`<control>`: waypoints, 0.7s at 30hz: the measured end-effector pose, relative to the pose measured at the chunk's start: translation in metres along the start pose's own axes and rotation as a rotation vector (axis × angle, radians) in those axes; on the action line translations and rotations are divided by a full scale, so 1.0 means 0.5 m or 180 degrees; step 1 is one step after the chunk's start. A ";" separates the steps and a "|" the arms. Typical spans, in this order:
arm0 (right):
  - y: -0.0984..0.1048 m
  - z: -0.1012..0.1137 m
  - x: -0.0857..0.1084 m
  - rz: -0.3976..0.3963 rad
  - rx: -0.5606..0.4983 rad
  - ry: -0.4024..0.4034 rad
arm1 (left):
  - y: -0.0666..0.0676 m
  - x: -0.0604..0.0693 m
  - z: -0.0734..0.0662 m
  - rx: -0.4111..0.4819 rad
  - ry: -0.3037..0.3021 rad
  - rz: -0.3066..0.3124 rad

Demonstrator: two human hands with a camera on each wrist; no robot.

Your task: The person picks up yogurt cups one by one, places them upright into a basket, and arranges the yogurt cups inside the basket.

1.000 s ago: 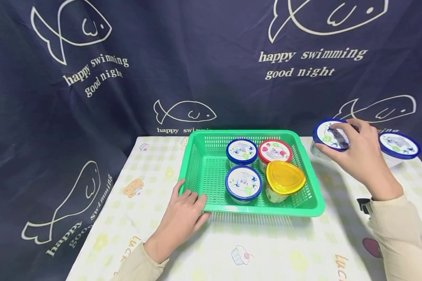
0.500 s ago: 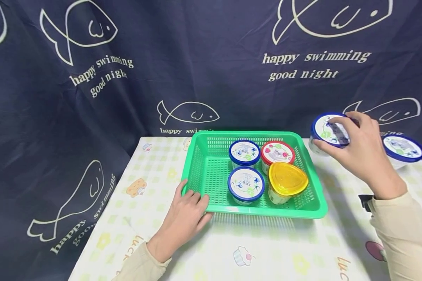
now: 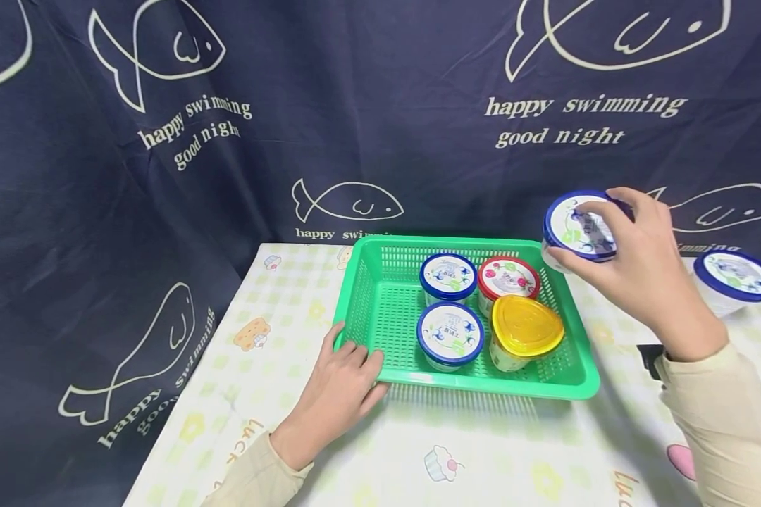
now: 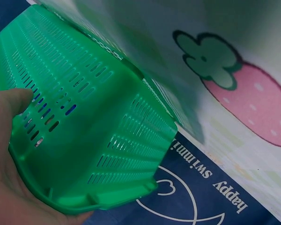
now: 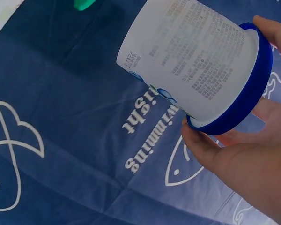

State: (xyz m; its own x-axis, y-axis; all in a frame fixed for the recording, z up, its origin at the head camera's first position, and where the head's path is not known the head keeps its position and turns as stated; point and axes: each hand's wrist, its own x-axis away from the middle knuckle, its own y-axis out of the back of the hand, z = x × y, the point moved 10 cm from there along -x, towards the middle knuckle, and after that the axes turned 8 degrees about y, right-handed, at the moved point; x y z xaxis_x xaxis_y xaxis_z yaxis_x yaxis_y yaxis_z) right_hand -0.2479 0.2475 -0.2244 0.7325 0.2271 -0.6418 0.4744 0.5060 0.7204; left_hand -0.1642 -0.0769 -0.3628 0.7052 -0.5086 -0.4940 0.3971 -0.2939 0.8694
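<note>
My right hand [image 3: 647,271] grips a white tub with a blue lid [image 3: 577,224] by its rim, holding it raised beside the basket's far right corner. In the right wrist view, thumb and fingers pinch the lid of this blue-lidded tub [image 5: 192,61]. My left hand [image 3: 336,380] grips the near left corner of the green basket [image 3: 482,384]; in the left wrist view the thumb presses the wall of the basket [image 4: 98,136]. Inside the basket stand two blue-lidded tubs [image 3: 449,274], a red-lidded tub [image 3: 509,278] and a yellow-lidded cup [image 3: 526,327].
Another blue-lidded tub [image 3: 735,278] stands on the table at the far right. A checked, printed tablecloth [image 3: 279,310] covers the table. Behind it hangs a dark blue curtain [image 3: 355,105] with fish drawings.
My right hand has raised the blue-lidded tub off the table and brought it left toward the basket. My left hand stays on the basket corner. The head view has shifted slightly.
</note>
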 end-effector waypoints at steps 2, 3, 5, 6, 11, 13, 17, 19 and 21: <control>0.000 0.014 -0.008 -0.0006 -0.0026 0.0074 | 0.001 0.000 0.001 0.0007 0.0007 -0.0008; -0.001 0.020 -0.012 -0.0007 -0.0039 0.0104 | 0.002 0.000 0.001 0.0014 0.0011 -0.0009; -0.003 0.032 -0.019 -0.0009 -0.0058 0.0174 | 0.002 0.000 0.002 0.0014 0.0022 -0.0005; -0.004 0.038 -0.022 -0.0009 -0.0060 0.0206 | 0.001 0.000 0.003 0.0015 0.0024 0.0000; -0.018 0.063 -0.037 0.0051 -0.0061 0.0332 | 0.000 0.000 0.003 0.0010 0.0007 0.0008; -0.027 0.071 -0.043 0.0113 -0.0062 0.0361 | -0.001 0.000 0.003 0.0015 0.0003 0.0017; -0.049 0.090 -0.054 0.0247 -0.0064 0.0431 | -0.002 -0.001 0.002 0.0023 0.0005 0.0023; -0.060 0.097 -0.059 0.0320 -0.0054 0.0428 | -0.003 -0.001 0.002 0.0030 0.0017 0.0036; -0.069 0.105 -0.063 0.0357 -0.0059 0.0441 | -0.003 -0.002 0.001 0.0018 0.0020 0.0038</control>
State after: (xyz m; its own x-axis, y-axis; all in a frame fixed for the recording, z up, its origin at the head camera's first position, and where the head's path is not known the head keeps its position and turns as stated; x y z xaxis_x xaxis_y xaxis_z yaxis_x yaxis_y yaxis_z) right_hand -0.2618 0.1790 -0.2153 0.7054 0.3947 -0.5887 0.3835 0.4860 0.7853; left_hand -0.1659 -0.0764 -0.3635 0.7135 -0.5071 -0.4835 0.3852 -0.2925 0.8753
